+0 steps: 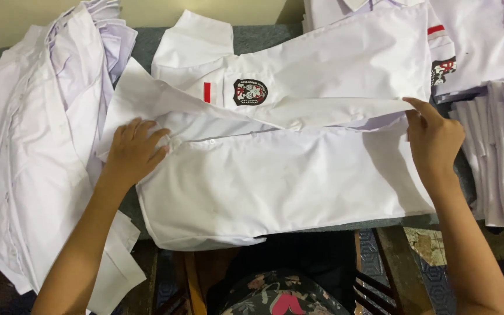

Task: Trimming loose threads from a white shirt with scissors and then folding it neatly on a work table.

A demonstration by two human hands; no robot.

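Observation:
A white short-sleeved shirt (275, 175) lies spread across a grey table (263, 38), front up, with a dark round badge (250, 91) and a small red stripe (207, 91) on its chest. My left hand (135, 149) lies flat, fingers apart, on the collar end of the shirt at the left. At the right end, my right hand (433, 137) pinches the folded front flap of the shirt near its hem.
A loose heap of white shirts (36, 134) covers the left of the table and hangs over its edge. Folded white shirts are stacked at the right (497, 157) and at the back right (473, 41). Wooden slats and patterned floor show below.

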